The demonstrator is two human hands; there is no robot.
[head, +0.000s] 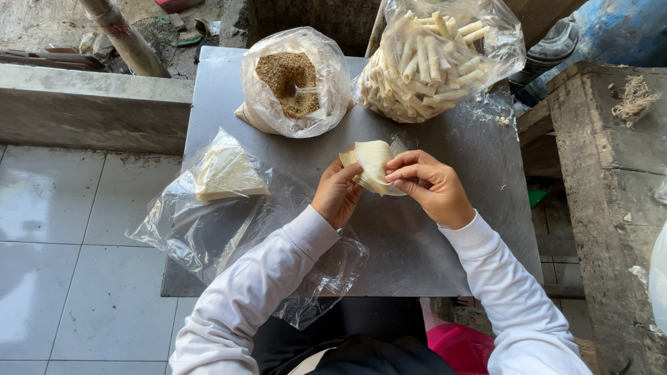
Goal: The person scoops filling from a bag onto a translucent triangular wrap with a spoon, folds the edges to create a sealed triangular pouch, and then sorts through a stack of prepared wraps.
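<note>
while both our hands meet over the middle of the grey metal tabletop (pixel 445 236), we hold a thin, pale cream pastry wrapper sheet (pixel 373 161) between them. our left hand (pixel 337 194) pinches its left edge, fingers closed on the sheet, and our right hand (pixel 429 186) has its fingertips pressed together on the right edge, curling it over. the sheet is lifted just above the table, only partly folded and not yet a closed tube; whether any filling lies inside we cannot tell.

at one o'clock from the hands stands a clear plastic bag of finished pale rolled sticks (pixel 432 59), heaped high, so we judge a good many rolls are already made. at eleven o'clock sits a clear plastic bag of brown crumbly filling (pixel 292 83), open at the top and with plenty left. at nine o'clock, on a crumpled clear plastic sheet (pixel 208 229), lies a stack of flat cream wrappers (pixel 226 173), untouched and fairly thick, so much rolling appears left.
</note>
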